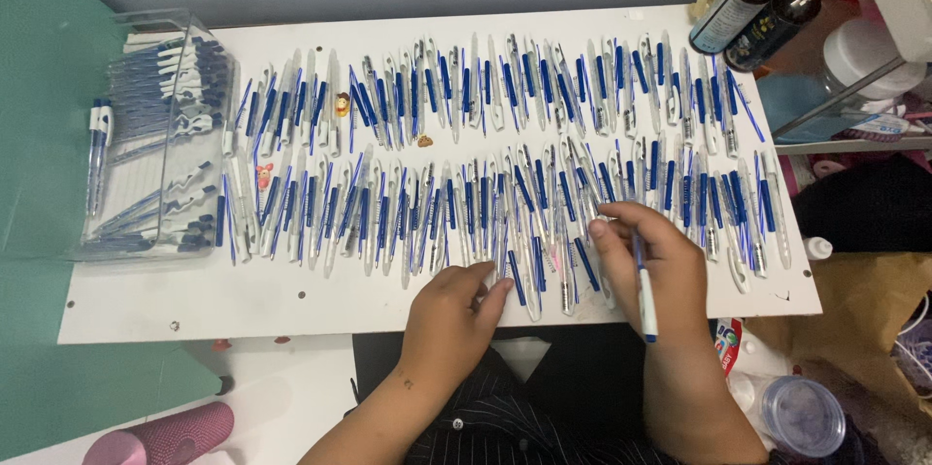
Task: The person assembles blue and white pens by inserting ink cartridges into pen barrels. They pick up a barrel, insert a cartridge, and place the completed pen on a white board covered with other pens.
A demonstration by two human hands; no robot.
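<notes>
1. Pen (645, 295), blue and white, sits in the right hand (649, 266), fingers closed round its barrel; long axis runs toward and away from the person, one end sticking out past the hand's near edge.
2. Handling, judged: light, stiff, smooth plastic, likely slippery; best pinched mid-barrel.
3. Left hand (454, 310) rests just left of the right one, fingertips touching a pen part (512, 276) in the near row; whether it grips is unclear.
4. Pen rows (485, 145) lie beyond both hands on the white counter (243, 305), mostly parallel to the held pen.
5. Clear bin (160, 135) of pens sits far left.
</notes>
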